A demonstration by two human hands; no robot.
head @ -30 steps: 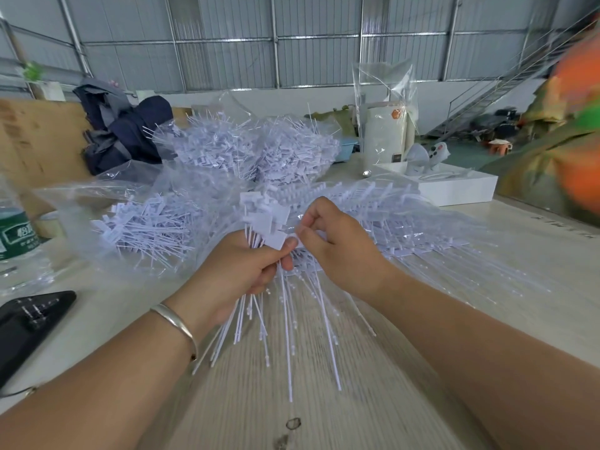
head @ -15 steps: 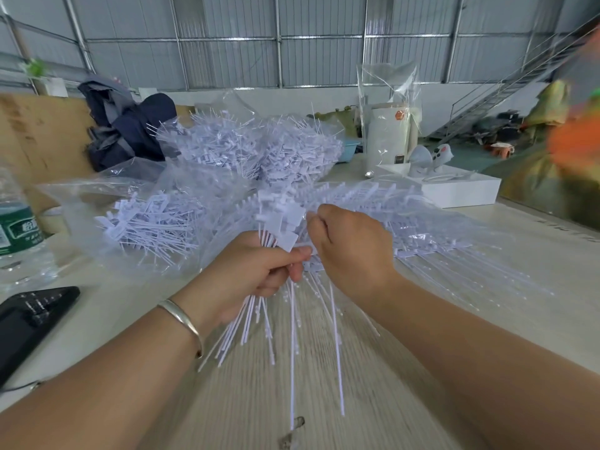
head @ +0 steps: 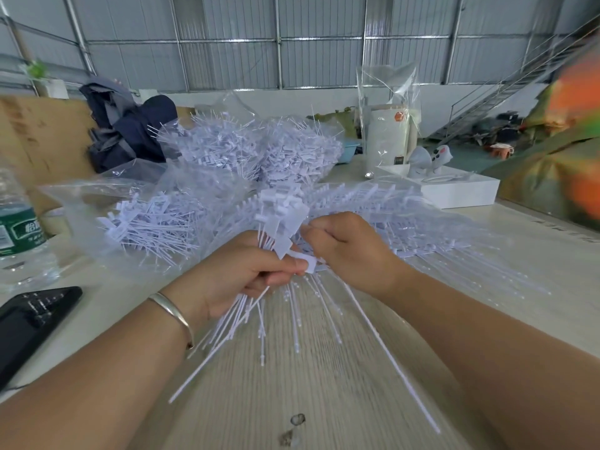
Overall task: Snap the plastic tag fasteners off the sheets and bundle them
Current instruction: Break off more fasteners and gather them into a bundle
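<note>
— What was the left hand (head: 240, 274) doing?
— Its fingers were curled tight round a bundle of white tag fasteners (head: 276, 222), flat heads fanned above the fist, thin tails spraying down over the wooden table (head: 324, 384).

— And the right hand (head: 350, 251)?
— It sat just beside the left, fingers bent, pinching one fastener (head: 306, 262) at the thumb tip of the left hand.

— Where were the sheets?
— The sheets of fasteners (head: 406, 216) lay on the table behind the hands, with loose piles in clear bags (head: 149, 222) to the left and further back.

— Anything else?
— A water bottle (head: 16, 228) and a black phone (head: 29, 323) at the left edge.
</note>
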